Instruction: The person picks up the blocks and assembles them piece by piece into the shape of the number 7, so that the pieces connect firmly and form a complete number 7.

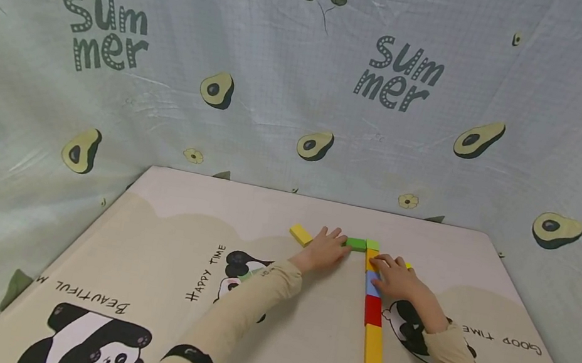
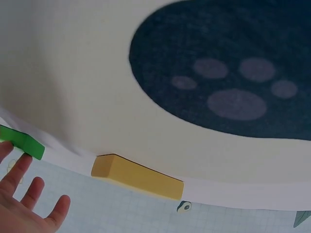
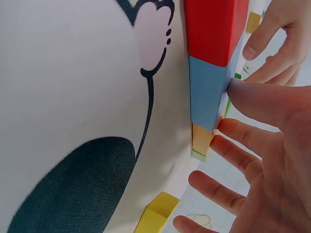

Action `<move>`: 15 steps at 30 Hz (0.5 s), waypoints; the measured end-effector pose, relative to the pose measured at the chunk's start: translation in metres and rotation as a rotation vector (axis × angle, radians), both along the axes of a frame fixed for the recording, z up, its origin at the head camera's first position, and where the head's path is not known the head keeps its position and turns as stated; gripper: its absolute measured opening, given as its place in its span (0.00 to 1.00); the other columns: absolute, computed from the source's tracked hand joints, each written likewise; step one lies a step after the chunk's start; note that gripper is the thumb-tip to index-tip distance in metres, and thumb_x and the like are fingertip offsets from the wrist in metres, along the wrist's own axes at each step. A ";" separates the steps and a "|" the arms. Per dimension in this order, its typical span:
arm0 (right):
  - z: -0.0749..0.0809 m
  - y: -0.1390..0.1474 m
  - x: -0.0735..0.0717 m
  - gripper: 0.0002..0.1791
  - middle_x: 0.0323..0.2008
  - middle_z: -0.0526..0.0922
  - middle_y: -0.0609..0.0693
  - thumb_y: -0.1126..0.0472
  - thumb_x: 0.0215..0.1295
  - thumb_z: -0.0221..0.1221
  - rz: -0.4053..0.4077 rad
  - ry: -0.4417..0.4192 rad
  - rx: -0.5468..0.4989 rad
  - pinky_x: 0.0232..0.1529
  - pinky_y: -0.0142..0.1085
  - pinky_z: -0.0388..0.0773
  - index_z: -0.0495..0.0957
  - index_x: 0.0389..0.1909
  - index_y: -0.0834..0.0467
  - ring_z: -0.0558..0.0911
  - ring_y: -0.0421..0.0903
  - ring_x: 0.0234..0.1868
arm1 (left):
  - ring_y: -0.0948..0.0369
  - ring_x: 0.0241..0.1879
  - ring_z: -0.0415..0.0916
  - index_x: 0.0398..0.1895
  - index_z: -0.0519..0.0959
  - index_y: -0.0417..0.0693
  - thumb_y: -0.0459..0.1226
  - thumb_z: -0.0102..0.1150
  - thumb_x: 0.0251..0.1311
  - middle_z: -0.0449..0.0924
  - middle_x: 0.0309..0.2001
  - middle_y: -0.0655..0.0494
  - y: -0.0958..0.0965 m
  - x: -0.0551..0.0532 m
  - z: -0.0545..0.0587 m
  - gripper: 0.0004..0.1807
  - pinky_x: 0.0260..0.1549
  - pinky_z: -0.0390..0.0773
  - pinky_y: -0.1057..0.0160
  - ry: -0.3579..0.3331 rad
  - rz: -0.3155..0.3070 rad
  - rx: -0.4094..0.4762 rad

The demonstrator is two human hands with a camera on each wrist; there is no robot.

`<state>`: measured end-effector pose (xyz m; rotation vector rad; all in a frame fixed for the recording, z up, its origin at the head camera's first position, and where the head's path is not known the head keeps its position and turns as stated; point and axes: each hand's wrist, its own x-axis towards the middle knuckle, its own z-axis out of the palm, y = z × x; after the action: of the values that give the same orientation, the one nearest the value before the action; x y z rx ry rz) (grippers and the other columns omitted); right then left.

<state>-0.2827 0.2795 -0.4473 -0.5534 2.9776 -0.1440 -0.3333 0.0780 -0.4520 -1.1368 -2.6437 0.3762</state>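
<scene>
A line of blocks runs toward me across the table: light green (image 1: 372,245), orange (image 1: 371,260), blue (image 3: 208,92), red (image 1: 373,311) and a long yellow-orange block (image 1: 373,354). A green block (image 1: 356,244) lies crosswise at the far end, on the left side of the light green one. With fingers spread, my left hand (image 1: 324,251) touches this green block; the left wrist view shows its fingertips at the block's side. My right hand (image 1: 404,285) lies along the row's right side, fingertips at the orange and blue blocks. Its fingers are extended and spread.
One yellow block (image 1: 300,234) rests at an angle left of my left hand. Another yellow block (image 3: 158,213) sits beyond my right hand, mostly hidden in the head view. The table (image 1: 196,204) carries panda prints and meets a patterned cloth (image 1: 264,63) behind.
</scene>
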 end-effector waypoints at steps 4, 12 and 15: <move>0.002 -0.001 0.001 0.28 0.59 0.64 0.58 0.53 0.59 0.55 0.001 -0.001 0.008 0.48 0.61 0.66 0.65 0.59 0.58 0.66 0.60 0.51 | 0.58 0.55 0.63 0.53 0.70 0.59 0.43 0.43 0.64 0.71 0.52 0.58 0.001 -0.001 -0.001 0.15 0.52 0.67 0.53 -0.028 0.026 -0.002; 0.003 0.000 0.001 0.27 0.58 0.65 0.59 0.55 0.58 0.56 0.017 0.027 0.008 0.46 0.59 0.68 0.66 0.58 0.59 0.67 0.59 0.49 | 0.58 0.57 0.63 0.55 0.70 0.58 0.44 0.43 0.64 0.71 0.54 0.59 0.002 0.000 -0.002 0.17 0.55 0.65 0.52 -0.032 0.050 0.017; 0.003 0.000 0.002 0.27 0.58 0.66 0.59 0.55 0.58 0.56 0.025 0.031 0.001 0.46 0.58 0.70 0.66 0.58 0.60 0.67 0.59 0.48 | 0.58 0.58 0.63 0.56 0.69 0.59 0.44 0.43 0.64 0.71 0.54 0.59 0.001 0.000 -0.002 0.17 0.55 0.65 0.51 -0.030 0.054 0.023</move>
<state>-0.2808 0.2792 -0.4446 -0.5980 2.9990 -0.1325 -0.3333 0.0792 -0.4543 -1.0745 -2.7016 0.3407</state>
